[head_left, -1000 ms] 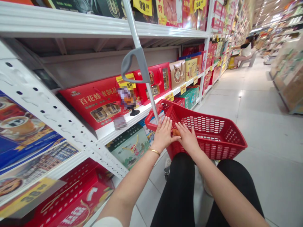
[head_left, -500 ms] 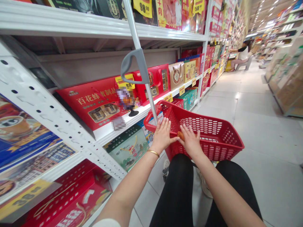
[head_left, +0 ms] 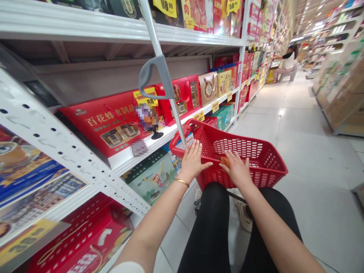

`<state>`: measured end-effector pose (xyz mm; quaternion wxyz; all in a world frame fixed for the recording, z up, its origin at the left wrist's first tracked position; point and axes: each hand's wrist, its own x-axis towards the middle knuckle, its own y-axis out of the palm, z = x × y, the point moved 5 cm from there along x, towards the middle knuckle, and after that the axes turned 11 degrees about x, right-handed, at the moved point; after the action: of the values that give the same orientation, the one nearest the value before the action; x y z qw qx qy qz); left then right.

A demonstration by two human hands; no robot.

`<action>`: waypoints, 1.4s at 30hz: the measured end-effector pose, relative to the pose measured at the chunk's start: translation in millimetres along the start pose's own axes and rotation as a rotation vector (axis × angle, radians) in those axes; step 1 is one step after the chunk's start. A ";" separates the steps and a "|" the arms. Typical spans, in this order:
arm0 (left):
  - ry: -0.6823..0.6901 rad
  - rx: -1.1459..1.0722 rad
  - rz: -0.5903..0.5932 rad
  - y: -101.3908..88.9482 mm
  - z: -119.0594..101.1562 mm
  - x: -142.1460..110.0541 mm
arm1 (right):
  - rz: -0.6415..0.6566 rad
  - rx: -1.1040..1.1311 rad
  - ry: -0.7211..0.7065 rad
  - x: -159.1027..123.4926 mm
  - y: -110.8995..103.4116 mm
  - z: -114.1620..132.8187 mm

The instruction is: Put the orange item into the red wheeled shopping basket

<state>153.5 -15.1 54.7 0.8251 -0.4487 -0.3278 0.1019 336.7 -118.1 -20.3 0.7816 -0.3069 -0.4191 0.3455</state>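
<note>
A red plastic shopping basket (head_left: 264,161) on wheels stands on the floor in front of my knees. Its grey pull handle (head_left: 159,76) rises up and to the left. My left hand (head_left: 192,161) lies flat on the basket's near left rim, fingers stretched out. My right hand (head_left: 237,168) reaches over the near rim into the basket, fingers curled over a small orange-brown item (head_left: 225,161) that is mostly hidden under it.
White metal shelving (head_left: 85,151) runs along my left, stocked with red gift boxes (head_left: 108,121) and yellow price tags (head_left: 167,5). A tiled aisle (head_left: 307,151) stretches ahead. A seated person (head_left: 287,62) is far down the aisle. More shelves (head_left: 341,83) stand on the right.
My right hand has slid to the right and further into the basket with the orange-brown item. My left hand stays on the rim. The view has shifted slightly.
</note>
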 end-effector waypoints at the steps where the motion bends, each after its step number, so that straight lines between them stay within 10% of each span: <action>1: -0.001 0.002 -0.004 0.5 0.3 -0.2 | 0.005 0.002 -0.020 1.9 2.1 10.3; 8: 0.013 0.011 -0.002 0.3 1.7 -1.0 | 0.055 0.035 -0.148 17.3 13.6 77.8; 16: -0.001 -0.013 -0.006 -1.0 -0.7 -0.6 | -0.076 -0.050 -0.058 -5.1 -3.2 20.6; 25: 0.013 0.006 0.004 -1.0 0.5 -0.9 | 0.019 0.068 -0.138 23.1 13.8 76.4; 34: -0.004 -0.007 -0.009 2.0 -0.4 -0.1 | -0.076 0.060 -0.010 -2.8 -12.0 10.6; 42: 0.007 -0.002 0.010 2.3 -3.3 -3.7 | -0.018 0.103 -0.087 18.4 9.4 82.1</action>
<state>153.1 -17.7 49.9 0.8252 -0.4515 -0.3228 0.1044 270.3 -82.4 18.5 0.7804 -0.2470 -0.4371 0.3727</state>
